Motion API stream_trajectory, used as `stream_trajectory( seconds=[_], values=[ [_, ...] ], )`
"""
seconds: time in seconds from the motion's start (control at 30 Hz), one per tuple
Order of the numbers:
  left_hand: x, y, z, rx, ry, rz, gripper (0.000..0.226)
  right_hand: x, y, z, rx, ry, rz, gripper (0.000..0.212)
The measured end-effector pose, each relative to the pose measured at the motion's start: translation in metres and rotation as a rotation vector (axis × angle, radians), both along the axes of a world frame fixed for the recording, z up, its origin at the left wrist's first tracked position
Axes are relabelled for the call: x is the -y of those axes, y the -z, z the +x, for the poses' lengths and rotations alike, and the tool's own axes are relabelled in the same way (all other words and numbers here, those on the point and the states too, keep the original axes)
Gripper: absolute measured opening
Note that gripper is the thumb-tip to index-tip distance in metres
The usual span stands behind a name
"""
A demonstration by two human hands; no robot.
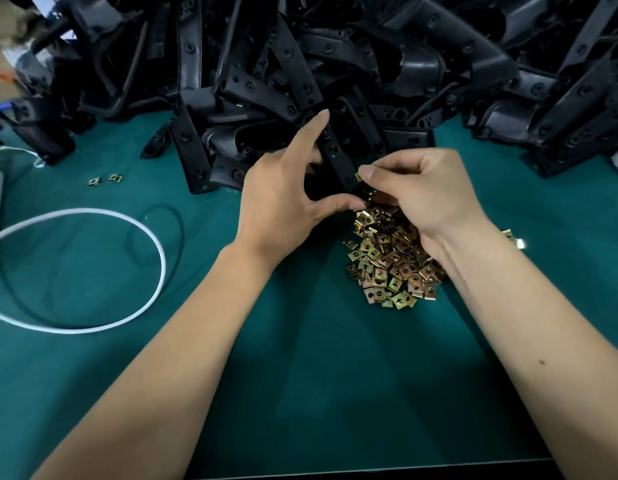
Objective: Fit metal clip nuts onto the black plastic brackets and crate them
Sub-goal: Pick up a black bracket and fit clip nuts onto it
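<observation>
just loose clip nuts [392, 261], uncrated

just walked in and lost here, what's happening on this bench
A person is fitting clip nuts to black brackets. The left hand holds one bracket at the near edge of a big bracket pile, index finger out. The right hand pinches a clip nut against that bracket's edge, not clearly seated yet. A heap of nuts lies under the right wrist on the green mat. No crate is in view.
</observation>
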State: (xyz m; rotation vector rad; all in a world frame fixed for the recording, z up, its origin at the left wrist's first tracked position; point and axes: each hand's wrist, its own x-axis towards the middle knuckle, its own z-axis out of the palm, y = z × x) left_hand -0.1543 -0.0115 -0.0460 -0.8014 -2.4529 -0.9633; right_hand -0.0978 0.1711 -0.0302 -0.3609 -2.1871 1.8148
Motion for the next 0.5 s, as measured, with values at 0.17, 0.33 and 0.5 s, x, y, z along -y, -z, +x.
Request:
stream_trajectory(
  seconds=[0.17,0.33,0.5],
  values=[
    [-0.005,0.0,0.002,-0.055,-0.036,-0.076,0.111,0.002,0.003,0.0,-0.04,0.025,0.118,0.018],
    [-0.006,0.001,0.002,-0.064,-0.015,-0.102,0.112,0.004,0.002,0.001,-0.095,-0.012,0.263,0.012],
    [0.002,0.001,-0.008,0.025,-0.063,-0.087,0.116,-0.003,-0.005,0.003,-0.099,-0.133,0.417,0.017]
  ],
)
